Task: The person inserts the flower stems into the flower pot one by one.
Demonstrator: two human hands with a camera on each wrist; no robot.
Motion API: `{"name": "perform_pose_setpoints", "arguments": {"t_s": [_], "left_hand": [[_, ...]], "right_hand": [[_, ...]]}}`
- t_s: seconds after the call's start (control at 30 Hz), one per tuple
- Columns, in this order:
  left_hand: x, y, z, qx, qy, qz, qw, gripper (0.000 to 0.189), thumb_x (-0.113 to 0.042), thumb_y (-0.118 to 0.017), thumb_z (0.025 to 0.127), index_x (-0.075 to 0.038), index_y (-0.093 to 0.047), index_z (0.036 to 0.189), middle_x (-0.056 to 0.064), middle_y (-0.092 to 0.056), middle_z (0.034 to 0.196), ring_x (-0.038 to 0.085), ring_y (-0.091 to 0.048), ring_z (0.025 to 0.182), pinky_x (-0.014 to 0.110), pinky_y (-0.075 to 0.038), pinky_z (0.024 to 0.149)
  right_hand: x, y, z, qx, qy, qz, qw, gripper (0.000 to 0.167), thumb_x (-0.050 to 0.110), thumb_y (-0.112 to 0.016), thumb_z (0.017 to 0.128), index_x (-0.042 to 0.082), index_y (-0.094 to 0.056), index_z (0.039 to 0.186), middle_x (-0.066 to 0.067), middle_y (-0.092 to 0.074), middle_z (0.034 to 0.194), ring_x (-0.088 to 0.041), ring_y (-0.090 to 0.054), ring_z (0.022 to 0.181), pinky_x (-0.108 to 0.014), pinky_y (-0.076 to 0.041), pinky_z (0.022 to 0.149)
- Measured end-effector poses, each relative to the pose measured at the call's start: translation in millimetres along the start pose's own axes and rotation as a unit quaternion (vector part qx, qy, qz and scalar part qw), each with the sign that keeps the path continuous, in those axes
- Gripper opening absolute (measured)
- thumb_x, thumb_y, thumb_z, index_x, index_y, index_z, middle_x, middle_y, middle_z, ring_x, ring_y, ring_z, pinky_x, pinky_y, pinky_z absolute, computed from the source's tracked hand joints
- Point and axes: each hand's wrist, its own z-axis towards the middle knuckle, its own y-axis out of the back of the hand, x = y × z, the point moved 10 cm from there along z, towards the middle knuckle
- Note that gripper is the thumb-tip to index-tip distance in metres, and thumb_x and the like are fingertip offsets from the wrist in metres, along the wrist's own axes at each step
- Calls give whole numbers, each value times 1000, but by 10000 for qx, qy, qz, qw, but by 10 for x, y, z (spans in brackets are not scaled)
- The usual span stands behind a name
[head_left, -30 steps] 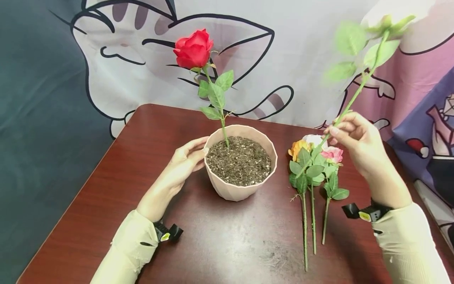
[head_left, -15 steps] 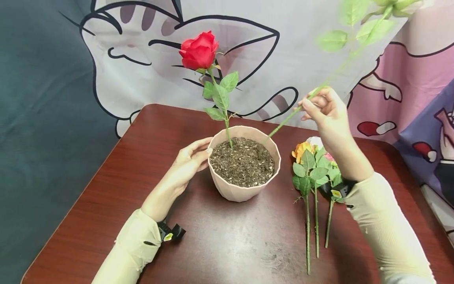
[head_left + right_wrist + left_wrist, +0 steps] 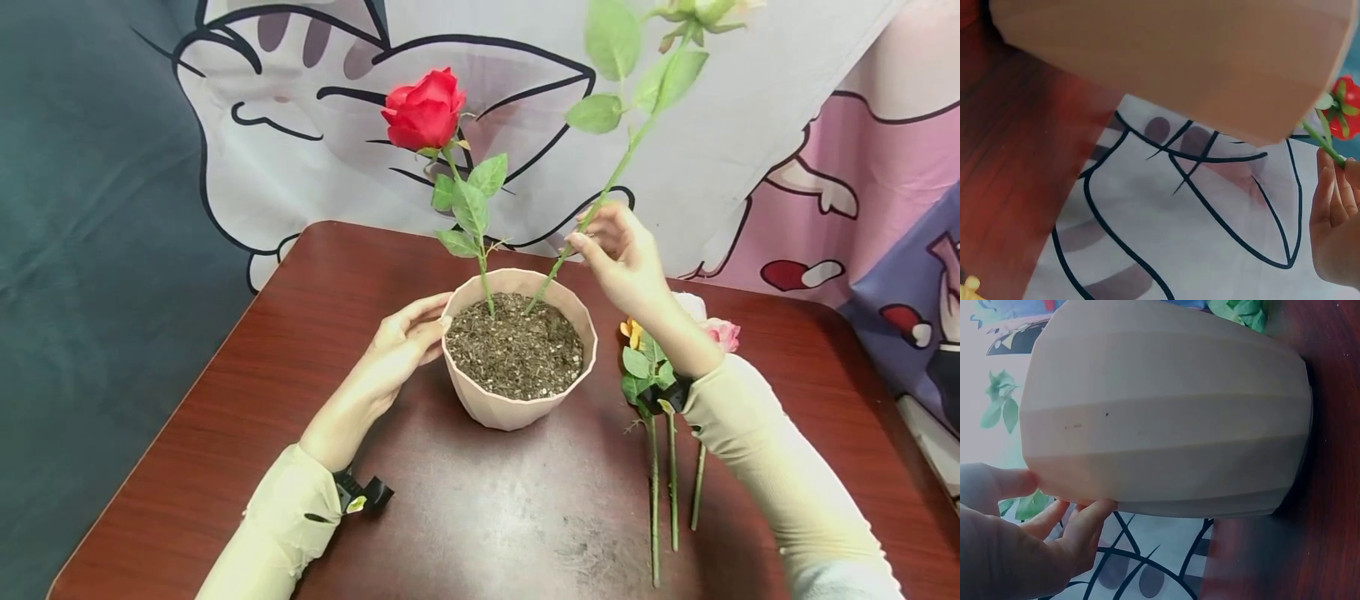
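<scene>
A faceted pale-pink flowerpot [image 3: 510, 410] stands on the table, filled with dark soil [image 3: 517, 350]. My left hand [image 3: 390, 350] holds its left rim, thumb at the edge and fingers against the outer wall, as the left wrist view also shows. An artificial red rose [image 3: 424, 110] stands in the soil near the back, leaning slightly left. My right hand [image 3: 622, 258] pinches the green stem of a pale rose [image 3: 708, 12], whose bloom is partly cut off by the frame's top. That stem slants up to the right, its lower end at the soil behind the middle.
Orange [image 3: 632, 333], white [image 3: 692, 306] and pink roses [image 3: 723, 335] lie on the right of the brown table [image 3: 217, 433], partly hidden by my right forearm. A cat-print cloth [image 3: 300, 183] hangs close behind the table, with a dark green curtain [image 3: 90, 208] at left.
My right hand has carried the pale rose left, from above the lying flowers to the pot, and lowered its stem end to the soil. My left hand keeps its hold on the rim.
</scene>
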Motion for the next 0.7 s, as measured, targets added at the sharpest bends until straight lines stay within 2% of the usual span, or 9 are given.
{"name": "perform_pose_setpoints", "arguments": {"t_s": [0.13,0.2,0.3,0.43,0.5,0.7], "left_hand": [[-1,-2,-13,31,17,-14,10000,42,-12,-51,96,-13,-45,138,8,-48,134,17,-48,117,38,-43,98],[-2,-3,-21,53,16,-17,10000,42,-13,-51,96,-13,-45,138,8,-48,134,17,-48,118,39,-43,99],[-5,3,-23,53,3,-6,10000,42,-13,-51,96,-13,-45,137,9,-48,133,17,-49,117,39,-43,98],[-1,7,-22,78,-13,35,10000,42,-13,-51,96,-14,-45,138,9,-48,133,17,-49,116,37,-45,97],[1,4,-20,91,-17,40,9999,42,-13,-51,96,-13,-45,138,9,-48,134,17,-49,116,37,-45,96],[6,-1,-9,73,25,11,10000,42,-12,-51,96,-13,-45,137,8,-48,133,16,-50,115,38,-45,97]], "right_hand": [[25,-90,-8,158,386,-408,9983,19,-7,-61,86,-12,-50,100,0,-63,88,-3,-62,71,-19,-51,61],[20,-134,-6,279,417,-404,9979,18,-6,-61,86,-11,-51,100,-8,-65,87,-6,-63,70,-20,-50,58],[12,-230,0,599,472,-606,9952,18,-2,-63,86,-7,-53,101,-14,-67,86,-12,-66,72,-18,-50,59],[11,-359,-18,1025,610,-1113,9866,18,4,-64,87,-3,-55,101,-12,-70,86,-19,-68,74,-17,-50,64],[28,-393,-29,1121,698,-1345,9821,17,5,-64,87,-1,-55,100,-9,-70,85,-19,-67,73,-17,-49,64],[109,-434,-53,1332,987,-1600,9731,15,5,-63,88,2,-57,101,-5,-69,82,-19,-65,72,-20,-45,59]]}}
